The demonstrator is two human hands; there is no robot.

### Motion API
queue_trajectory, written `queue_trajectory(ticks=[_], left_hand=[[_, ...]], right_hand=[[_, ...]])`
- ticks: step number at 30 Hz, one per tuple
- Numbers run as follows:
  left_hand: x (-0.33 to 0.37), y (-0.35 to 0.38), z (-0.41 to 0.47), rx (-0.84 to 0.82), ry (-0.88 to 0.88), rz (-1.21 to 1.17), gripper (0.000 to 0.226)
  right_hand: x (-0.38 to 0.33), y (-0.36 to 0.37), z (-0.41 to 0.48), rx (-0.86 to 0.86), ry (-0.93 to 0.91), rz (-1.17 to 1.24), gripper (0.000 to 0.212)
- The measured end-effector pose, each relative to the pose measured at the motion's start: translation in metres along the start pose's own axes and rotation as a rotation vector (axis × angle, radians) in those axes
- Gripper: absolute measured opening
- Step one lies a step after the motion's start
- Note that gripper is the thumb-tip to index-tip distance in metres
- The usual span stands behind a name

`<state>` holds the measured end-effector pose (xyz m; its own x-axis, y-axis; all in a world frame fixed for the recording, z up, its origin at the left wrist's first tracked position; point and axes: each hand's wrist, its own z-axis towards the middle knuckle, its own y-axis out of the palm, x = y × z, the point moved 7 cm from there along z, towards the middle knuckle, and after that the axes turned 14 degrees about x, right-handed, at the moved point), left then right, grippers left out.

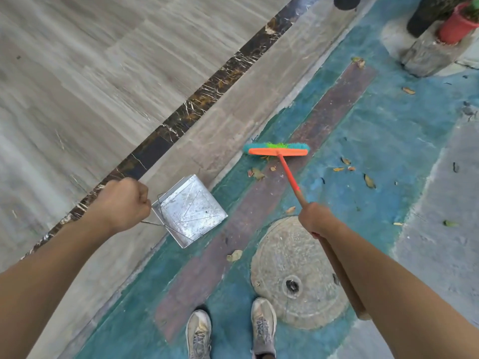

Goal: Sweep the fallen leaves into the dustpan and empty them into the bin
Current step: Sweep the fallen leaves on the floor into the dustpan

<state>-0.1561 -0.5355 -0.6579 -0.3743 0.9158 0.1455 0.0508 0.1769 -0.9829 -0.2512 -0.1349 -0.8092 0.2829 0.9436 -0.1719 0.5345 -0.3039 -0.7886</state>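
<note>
Outdoors, left hand (121, 203) gripping dustpan (190, 209) wire handle, right hand (315, 218) gripping broom (277, 151), leaves (256, 173) scattered ahead.

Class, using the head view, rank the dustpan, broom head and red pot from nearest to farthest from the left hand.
From the left hand:
1. dustpan, just beside it, its handle gripped.
2. broom head, ahead on the painted floor.
3. red pot, far top-right corner.

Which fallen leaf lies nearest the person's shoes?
The pale leaf beside the round manhole cover, at its left edge; all other leaves lie farther ahead.
</note>
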Motion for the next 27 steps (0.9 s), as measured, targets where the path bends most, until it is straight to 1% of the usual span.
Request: queue_trajectory(ticks=[3,5,6,8,9,12,14,18,19,21,22,23,24,25,26,27], left_hand=[[-0.009,0.016,0.005,-0.061,0.022,0.01,0.046],[-0.01,0.022,0.007,-0.092,0.027,0.009,0.044],[-0.01,0.025,0.009,-0.109,0.026,0.001,0.044],[-0.009,0.03,0.011,-0.142,0.012,-0.005,0.042],[-0.008,0.031,0.011,-0.152,0.004,-0.005,0.04],[-0.011,0.037,0.013,-0.196,-0.02,-0.02,0.035],[-0.012,0.04,0.01,-0.22,-0.028,-0.017,0.033],[-0.021,0.043,0.003,-0.244,-0.026,0.002,0.03],[-0.025,0.046,0.0,-0.261,-0.029,0.003,0.031],[-0.03,0.048,-0.003,-0.268,-0.035,0.004,0.032],[-0.033,0.05,-0.004,-0.268,-0.035,0.015,0.032],[-0.035,0.052,-0.004,-0.269,-0.034,0.019,0.032],[-0.036,0.053,-0.004,-0.272,-0.036,0.017,0.032],[-0.038,0.054,-0.003,-0.279,-0.045,0.015,0.033],[-0.038,0.054,-0.001,-0.287,-0.048,0.009,0.034],[-0.038,0.054,0.0,-0.293,-0.053,0.005,0.034]], right_hand=[[0.027,0.03,-0.021,-0.024,0.0,-0.115,0.035],[0.046,0.04,-0.044,-0.054,-0.001,-0.198,0.045],[0.053,0.04,-0.058,-0.076,0.019,-0.192,0.046],[0.062,0.03,-0.083,-0.112,0.091,-0.139,0.032],[0.062,0.021,-0.09,-0.092,0.109,-0.114,0.025],[0.051,0.003,-0.098,-0.028,0.088,-0.029,0.017],[0.037,-0.002,-0.094,-0.001,0.087,0.034,0.028],[-0.015,-0.011,-0.055,0.023,-0.017,-0.065,0.033],[-0.024,-0.01,-0.048,0.009,-0.037,-0.087,0.03],[-0.034,-0.008,-0.04,-0.023,-0.069,-0.153,0.015],[-0.034,-0.006,-0.04,-0.05,-0.076,-0.208,0.018],[-0.03,-0.006,-0.043,-0.082,-0.074,-0.262,0.027],[-0.024,-0.005,-0.046,-0.103,-0.082,-0.299,0.042],[-0.019,-0.006,-0.051,-0.127,-0.104,-0.325,0.054],[-0.011,-0.01,-0.058,-0.164,-0.112,-0.342,0.055],[-0.003,-0.014,-0.066,-0.195,-0.115,-0.367,0.051]])
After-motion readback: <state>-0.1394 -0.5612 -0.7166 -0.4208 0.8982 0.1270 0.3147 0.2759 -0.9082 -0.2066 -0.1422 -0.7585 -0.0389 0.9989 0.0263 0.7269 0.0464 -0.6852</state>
